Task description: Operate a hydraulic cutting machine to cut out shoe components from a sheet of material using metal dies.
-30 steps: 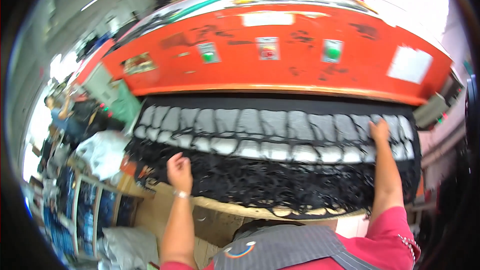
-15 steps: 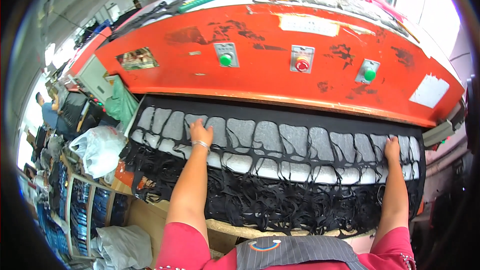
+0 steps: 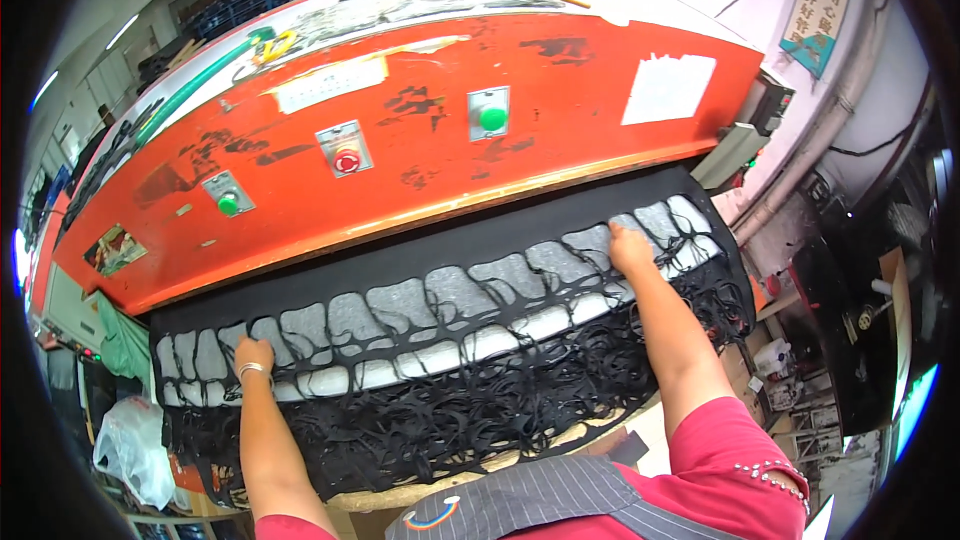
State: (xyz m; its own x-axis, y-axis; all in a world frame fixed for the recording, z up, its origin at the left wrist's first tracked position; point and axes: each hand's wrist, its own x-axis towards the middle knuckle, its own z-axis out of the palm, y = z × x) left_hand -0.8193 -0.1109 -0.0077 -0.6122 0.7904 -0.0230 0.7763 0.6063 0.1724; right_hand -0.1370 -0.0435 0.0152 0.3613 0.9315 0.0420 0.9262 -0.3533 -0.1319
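Note:
A black sheet of cut-out webbing [image 3: 400, 352] lies over a row of grey, rounded panels [image 3: 392, 312] with a white band along their near side. Thin black strips separate the panels. My left hand [image 3: 254, 355] is closed at the row's left part, its fingers pinched on the black webbing. Towards the right end, my right hand [image 3: 629, 248] is closed on the webbing at the panels' far edge. The fingertips of both hands are partly hidden. Tangled black scrap strips [image 3: 430, 420] heap up on the near side, below my forearms.
Behind the work stands a red machine beam [image 3: 420, 130] with a red stop button [image 3: 346, 161], a green button [image 3: 492, 119] and another green button [image 3: 228, 204]. A black flat bed [image 3: 540, 223] runs under it. A white plastic bag [image 3: 135, 452] hangs at left.
The view has swung to the right. My left hand has moved left along the row and its fingers have closed. My right hand has moved left from the row's right end.

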